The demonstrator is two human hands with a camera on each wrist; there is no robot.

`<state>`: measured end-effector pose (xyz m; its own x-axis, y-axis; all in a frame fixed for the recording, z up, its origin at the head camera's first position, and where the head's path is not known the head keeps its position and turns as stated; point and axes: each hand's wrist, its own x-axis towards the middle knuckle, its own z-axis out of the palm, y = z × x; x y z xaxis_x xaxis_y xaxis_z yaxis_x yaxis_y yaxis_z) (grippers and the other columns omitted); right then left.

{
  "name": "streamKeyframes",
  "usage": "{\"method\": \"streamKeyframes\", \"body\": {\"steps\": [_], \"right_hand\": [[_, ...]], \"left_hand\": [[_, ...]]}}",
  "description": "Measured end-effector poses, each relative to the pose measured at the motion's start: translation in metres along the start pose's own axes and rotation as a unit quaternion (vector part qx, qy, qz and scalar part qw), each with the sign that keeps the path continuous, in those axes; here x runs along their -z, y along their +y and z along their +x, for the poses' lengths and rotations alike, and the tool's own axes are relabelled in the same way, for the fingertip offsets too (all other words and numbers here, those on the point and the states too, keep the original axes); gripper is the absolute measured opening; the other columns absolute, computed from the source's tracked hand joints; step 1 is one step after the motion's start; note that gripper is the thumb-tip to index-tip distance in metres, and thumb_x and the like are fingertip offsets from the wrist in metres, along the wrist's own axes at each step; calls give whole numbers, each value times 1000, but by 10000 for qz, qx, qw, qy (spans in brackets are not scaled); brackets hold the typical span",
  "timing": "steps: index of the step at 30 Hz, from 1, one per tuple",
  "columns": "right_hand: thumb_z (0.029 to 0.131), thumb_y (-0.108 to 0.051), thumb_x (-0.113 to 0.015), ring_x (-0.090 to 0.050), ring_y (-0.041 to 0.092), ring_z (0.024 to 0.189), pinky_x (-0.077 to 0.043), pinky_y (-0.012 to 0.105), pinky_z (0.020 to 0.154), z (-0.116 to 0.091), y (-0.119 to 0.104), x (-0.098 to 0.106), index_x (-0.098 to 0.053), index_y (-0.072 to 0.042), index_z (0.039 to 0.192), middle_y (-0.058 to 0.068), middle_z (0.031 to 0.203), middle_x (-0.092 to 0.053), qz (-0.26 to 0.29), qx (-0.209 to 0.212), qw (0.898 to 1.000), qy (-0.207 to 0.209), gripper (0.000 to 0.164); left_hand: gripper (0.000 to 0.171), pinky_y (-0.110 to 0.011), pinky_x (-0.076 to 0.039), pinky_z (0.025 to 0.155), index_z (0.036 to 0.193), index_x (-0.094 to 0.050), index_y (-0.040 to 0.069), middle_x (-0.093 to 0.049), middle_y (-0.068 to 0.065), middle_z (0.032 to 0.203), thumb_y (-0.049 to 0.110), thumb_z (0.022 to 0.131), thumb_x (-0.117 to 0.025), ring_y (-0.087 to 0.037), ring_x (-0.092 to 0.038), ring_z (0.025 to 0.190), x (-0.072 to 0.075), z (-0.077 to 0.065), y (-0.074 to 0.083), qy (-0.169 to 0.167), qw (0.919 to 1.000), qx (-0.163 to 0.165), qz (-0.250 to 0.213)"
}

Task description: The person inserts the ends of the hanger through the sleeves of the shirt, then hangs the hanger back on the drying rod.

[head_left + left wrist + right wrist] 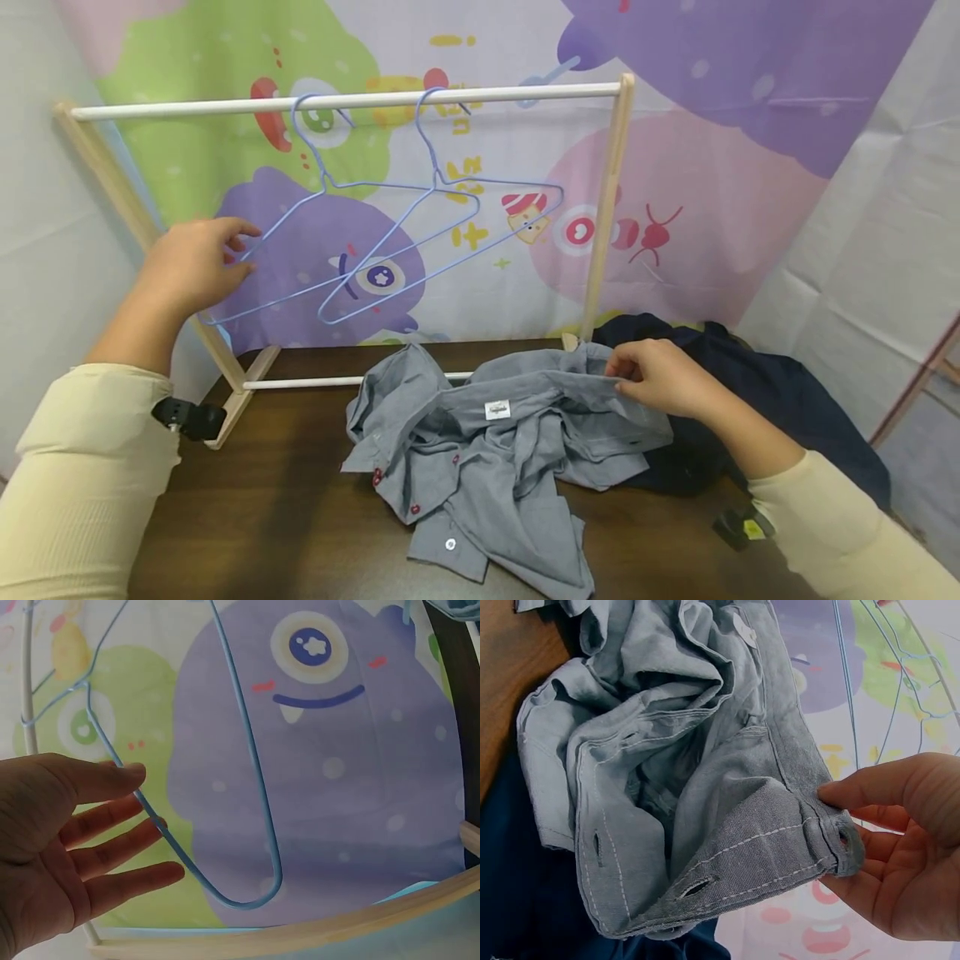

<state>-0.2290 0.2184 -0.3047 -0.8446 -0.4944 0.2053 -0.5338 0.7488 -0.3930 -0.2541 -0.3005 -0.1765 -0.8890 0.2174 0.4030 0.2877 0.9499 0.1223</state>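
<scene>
My right hand [663, 379] pinches the collar end of a grey shirt [720, 750], thumb on one side and fingers on the other. Buttonholes and white stitching show on the shirt's edge. The rest of the shirt lies crumpled on the table, with a white label [497, 410] at the neck and small red buttons. My left hand [197, 265] is raised at the left end of a blue wire hanger [259, 791], fingers loosely extended, thumb apart, fingertips right at the wire. A second blue hanger [375, 250] hangs to its right.
Both hangers hook over the white rod [225, 107] of a wooden rack [609, 192] standing on the brown table [225, 508]. Dark navy cloth [795, 408] is heaped at the right, partly under the shirt. A cartoon-printed curtain [697, 225] hangs behind.
</scene>
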Motion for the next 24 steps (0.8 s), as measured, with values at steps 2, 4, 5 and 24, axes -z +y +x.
{"method": "streamKeyframes", "body": {"steps": [2,4,5,24], "right_hand": [[82,2,-71,-54,12,67,-48,32,63,0,0,-1,-70,-7,89,-3,78,-64,11,4,10000,-3,11],[82,2,-72,-53,12,67,-48,32,63,1,0,-1,-70,-7,89,-3,78,-64,9,-4,10000,2,11],[82,2,-72,-53,12,67,-48,32,63,1,0,-1,-70,-7,88,-3,77,-64,8,-8,10000,3,11],[81,1,-72,-53,12,67,-48,32,63,0,2,-4,-69,-8,88,-4,76,-62,-16,-14,10000,9,11]], "left_hand": [[40,-60,-43,79,123,-57,-3,-63,-30,107,5,86,-64,-48,-60,93,0,2,-3,-59,10000,-28,21],[38,-59,-44,76,122,-58,-3,-64,-28,102,4,84,-63,-47,-61,88,-1,3,-5,-65,10000,-44,34],[38,-58,-44,74,121,-58,-3,-65,-27,100,3,84,-63,-45,-61,86,-1,4,-5,-66,10000,-34,33],[30,-55,-42,71,117,-59,-3,-63,-25,95,0,87,-54,-43,-58,83,7,8,3,267,9995,173,-29]]}}
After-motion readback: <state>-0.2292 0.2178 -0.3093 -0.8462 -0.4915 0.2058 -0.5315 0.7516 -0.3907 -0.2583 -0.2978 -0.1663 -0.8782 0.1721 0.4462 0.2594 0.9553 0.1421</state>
